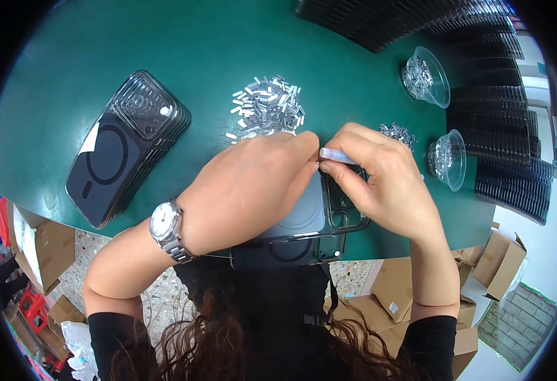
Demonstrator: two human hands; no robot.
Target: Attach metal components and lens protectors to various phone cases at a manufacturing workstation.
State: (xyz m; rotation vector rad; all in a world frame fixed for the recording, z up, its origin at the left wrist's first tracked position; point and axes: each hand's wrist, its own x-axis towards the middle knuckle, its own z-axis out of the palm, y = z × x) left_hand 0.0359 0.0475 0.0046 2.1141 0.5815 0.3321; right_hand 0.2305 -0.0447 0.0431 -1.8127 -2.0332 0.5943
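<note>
My left hand (246,184), a metal watch on its wrist, bends over a phone case (300,213) with a dark back and clear rim at the table's near edge. Its thumb and forefinger are pinched together near the case's far edge; what they hold is hidden. Closed round a short, pale translucent pen-like stick (335,155) is my right hand (386,174), its fingertips almost touching the left ones. Another phone case (285,249) lies partly beneath, nearer to me. Beyond my hands is a pile of small grey and white strips (269,105).
A stack of phone cases (122,149) stands on the green table (189,38) at left. Small dark pieces (399,134) lie at right, beside two clear bowls (442,82) of small silvery parts. Stacked black trays (488,114) line the far right. Cardboard boxes (386,298) stand below the table.
</note>
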